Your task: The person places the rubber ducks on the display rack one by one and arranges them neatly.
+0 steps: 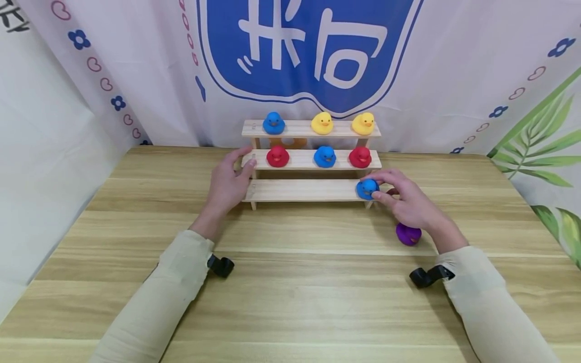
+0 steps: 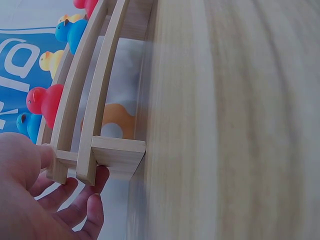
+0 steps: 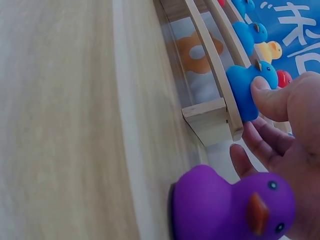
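A three-tier wooden display shelf [image 1: 304,190] stands on the table. My left hand [image 1: 229,181] grips its left end, thumb by the middle tier and fingertips at the board ends in the left wrist view. At the right end of the bottom tier, my right hand [image 1: 404,197] pinches a blue rubber duck [image 1: 366,189] that sits on the board; the thumb presses its side in the right wrist view. A purple rubber duck [image 1: 408,234] is on the table just below that hand, large in the foreground of the right wrist view [image 3: 220,205].
The top tier bears a blue duck [image 1: 274,123] and two yellow ducks [image 1: 322,123]. On the middle tier sit a red duck [image 1: 278,157], a blue duck [image 1: 325,157] and another red duck [image 1: 360,157]. A printed curtain [image 1: 172,101] hangs close behind the shelf.
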A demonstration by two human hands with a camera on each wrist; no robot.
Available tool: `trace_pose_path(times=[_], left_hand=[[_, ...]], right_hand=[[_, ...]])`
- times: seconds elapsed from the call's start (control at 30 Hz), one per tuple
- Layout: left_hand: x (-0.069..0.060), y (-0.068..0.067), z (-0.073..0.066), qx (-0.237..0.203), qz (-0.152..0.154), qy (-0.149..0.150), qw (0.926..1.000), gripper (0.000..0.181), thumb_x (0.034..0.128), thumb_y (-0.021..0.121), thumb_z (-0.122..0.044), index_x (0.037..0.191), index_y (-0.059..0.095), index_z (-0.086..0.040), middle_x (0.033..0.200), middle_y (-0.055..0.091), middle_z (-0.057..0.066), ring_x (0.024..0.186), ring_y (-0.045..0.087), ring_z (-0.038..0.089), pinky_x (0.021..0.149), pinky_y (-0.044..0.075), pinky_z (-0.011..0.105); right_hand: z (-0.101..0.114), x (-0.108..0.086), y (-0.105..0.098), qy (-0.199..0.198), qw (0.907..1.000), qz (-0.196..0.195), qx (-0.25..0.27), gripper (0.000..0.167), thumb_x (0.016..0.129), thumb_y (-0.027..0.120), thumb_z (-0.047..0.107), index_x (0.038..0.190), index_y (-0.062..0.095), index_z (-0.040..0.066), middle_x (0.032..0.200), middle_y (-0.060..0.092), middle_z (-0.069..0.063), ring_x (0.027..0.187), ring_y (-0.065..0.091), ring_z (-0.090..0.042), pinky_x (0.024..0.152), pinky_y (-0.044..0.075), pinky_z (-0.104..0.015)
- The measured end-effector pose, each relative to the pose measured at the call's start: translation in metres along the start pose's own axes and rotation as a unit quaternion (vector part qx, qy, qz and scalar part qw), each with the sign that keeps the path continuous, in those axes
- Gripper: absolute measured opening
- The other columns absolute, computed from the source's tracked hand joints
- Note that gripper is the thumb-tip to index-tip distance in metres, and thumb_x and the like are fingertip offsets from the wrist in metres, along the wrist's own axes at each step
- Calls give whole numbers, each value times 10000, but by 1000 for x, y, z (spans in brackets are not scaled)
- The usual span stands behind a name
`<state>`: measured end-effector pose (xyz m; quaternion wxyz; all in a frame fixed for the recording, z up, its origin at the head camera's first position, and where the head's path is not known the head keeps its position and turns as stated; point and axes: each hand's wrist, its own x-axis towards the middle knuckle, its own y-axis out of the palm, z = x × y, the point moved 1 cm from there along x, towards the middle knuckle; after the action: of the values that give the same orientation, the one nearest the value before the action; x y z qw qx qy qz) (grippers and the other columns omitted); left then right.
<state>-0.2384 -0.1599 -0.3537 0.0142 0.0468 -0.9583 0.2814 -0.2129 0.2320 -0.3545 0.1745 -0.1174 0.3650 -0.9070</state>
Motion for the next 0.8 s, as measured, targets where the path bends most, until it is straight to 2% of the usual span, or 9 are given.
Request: trace_pose_path(times=[0.13,0.27,0.4,0.57,0.73,0.8], left_hand=[[0,-1,1,-14,2,-5,10000,496,1116,533,-383,1596,483,-267,1701,412,56,1164,653,282,797,562,288],[0,-1,2,-9,-11,23,10000,495,1116,534,-383,1594,487,-264,1695,421,55,1100,659,273,715,531,259],[1,-1,2,-1,-10,27,10000,496,1116,533,-386,1594,485,-267,1691,427,53,1050,659,269,686,516,263],[1,-1,1,-27,23,-28,10000,498,1115,532,-390,1597,480,-277,1703,408,47,1155,650,263,787,552,272],[0,-1,0,-49,27,-24,10000,494,1116,535,-381,1595,485,-270,1702,410,50,1108,665,266,762,555,280],[0,-1,0,-62,32,-34,10000,494,1117,532,-382,1596,483,-270,1705,406,50,1124,663,268,792,572,309]], right_hand=[[4,0,1,13,10000,10,-47,336,1087,591,122,1420,633,131,1476,508,-157,1331,481,-344,999,492,-518],[7,0,2,-1,10000,-25,-59,366,1045,680,147,1409,645,131,1451,522,-150,1299,500,-323,1000,513,-524],[9,1,5,16,9996,-228,-157,394,1004,752,195,1383,674,122,1419,547,-152,1275,522,-323,989,539,-517],[13,3,8,-12,9986,-471,-252,349,997,763,189,1336,710,126,1396,584,-142,1244,540,-318,970,516,-493],[17,3,11,-149,9979,-583,-245,309,995,763,171,1300,722,147,1369,639,-94,1191,557,-260,940,494,-457],[19,4,13,-177,9980,-573,-201,304,1001,755,166,1302,718,150,1366,650,-82,1171,565,-241,937,511,-444]])
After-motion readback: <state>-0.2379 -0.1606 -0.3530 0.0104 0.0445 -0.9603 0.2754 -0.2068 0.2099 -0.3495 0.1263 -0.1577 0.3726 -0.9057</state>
